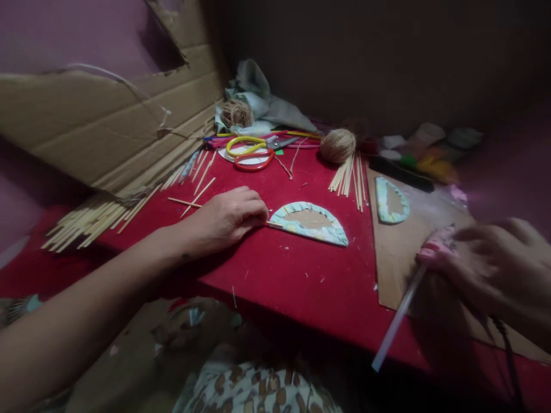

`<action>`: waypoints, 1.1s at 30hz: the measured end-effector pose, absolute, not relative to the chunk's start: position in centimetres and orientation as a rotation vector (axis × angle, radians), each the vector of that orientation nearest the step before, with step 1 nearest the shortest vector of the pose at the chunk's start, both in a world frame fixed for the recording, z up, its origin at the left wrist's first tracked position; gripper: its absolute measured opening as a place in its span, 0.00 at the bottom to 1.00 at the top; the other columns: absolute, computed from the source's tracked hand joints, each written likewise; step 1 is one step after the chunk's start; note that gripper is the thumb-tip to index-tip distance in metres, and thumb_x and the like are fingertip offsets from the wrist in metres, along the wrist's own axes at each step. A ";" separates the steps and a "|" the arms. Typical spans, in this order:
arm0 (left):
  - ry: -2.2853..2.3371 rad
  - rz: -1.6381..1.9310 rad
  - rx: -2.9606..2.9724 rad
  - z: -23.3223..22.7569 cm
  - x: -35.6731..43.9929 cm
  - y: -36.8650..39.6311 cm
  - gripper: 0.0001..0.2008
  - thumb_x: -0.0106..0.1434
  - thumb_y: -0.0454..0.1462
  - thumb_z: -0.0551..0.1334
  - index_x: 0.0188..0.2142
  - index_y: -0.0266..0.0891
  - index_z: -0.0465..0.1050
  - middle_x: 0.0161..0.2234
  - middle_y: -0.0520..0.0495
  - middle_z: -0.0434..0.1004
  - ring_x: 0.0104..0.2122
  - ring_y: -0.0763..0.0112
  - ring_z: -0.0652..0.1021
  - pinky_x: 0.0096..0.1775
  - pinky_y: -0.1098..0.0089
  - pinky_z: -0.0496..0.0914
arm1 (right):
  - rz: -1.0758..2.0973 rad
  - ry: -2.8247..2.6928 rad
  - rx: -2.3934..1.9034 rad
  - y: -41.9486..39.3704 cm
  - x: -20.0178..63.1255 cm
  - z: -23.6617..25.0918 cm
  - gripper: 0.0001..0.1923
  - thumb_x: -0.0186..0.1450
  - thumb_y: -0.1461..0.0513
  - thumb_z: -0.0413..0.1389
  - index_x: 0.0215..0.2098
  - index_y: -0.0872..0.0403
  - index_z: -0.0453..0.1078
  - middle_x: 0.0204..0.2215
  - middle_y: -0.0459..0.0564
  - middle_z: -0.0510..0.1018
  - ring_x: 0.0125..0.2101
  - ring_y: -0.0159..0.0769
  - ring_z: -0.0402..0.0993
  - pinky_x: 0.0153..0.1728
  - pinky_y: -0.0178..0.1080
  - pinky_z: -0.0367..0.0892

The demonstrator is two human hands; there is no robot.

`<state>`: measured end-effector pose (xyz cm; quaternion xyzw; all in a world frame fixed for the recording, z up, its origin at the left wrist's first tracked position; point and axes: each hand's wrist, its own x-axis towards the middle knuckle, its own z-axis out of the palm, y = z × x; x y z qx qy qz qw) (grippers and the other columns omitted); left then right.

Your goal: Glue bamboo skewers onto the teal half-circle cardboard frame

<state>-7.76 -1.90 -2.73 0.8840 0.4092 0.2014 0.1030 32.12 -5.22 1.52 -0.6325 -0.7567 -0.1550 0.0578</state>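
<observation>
— Nearest to us is that patterned cloth (253, 390) at the bottom edge, below the edge of the red table (301, 281). What do we see our hands doing?

— Our left hand (228, 221) rests on the table, fingers pinched shut on a thin wooden stick (274, 225). We see the stick's far end touching the left corner of the half-round card piece (310, 222), which lies flat near the middle of the table.

— And the right hand (491, 269)?

— Blurred, but we can see it closed around a white glue stick (398, 318), which slants down toward us over the brown cardboard sheet (396, 252).

— What else do we have around?

— A second card piece (391, 199) lies on that sheet. Beyond it we see a ball of twine (338, 146) with a bundle of sticks (348, 179) just in front. Scissors (249, 154) with red and yellow handles lie at the back, and more loose sticks (90, 221) spread to the left beside a big cardboard flap (107, 126).
</observation>
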 end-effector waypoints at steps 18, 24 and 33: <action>1.209 0.645 2.755 -3.5 -7.2 -2.0 0.10 0.68 0.32 0.54 0.32 0.37 0.73 0.30 0.46 0.72 0.32 0.68 0.69 0.35 0.69 0.62 | -0.019 -2.817 -1.195 -0.3 15.0 -1.6 0.27 0.70 0.59 0.49 0.66 0.57 0.58 0.50 0.58 0.74 0.46 0.51 0.66 0.51 0.54 0.64; 1.176 0.653 2.812 -3.6 -7.1 -2.1 0.11 0.67 0.29 0.54 0.31 0.35 0.74 0.29 0.46 0.71 0.31 0.68 0.69 0.33 0.70 0.62 | 0.048 -2.782 -1.249 0.1 14.6 -1.6 0.31 0.67 0.59 0.52 0.67 0.56 0.56 0.51 0.57 0.73 0.49 0.53 0.66 0.52 0.55 0.62; 1.217 0.641 2.826 -3.7 -7.2 -2.2 0.12 0.67 0.30 0.53 0.33 0.34 0.74 0.30 0.45 0.72 0.32 0.67 0.70 0.33 0.69 0.63 | 0.070 -2.743 -1.260 0.4 14.7 -1.7 0.29 0.65 0.59 0.55 0.64 0.55 0.61 0.51 0.58 0.74 0.50 0.56 0.66 0.50 0.58 0.64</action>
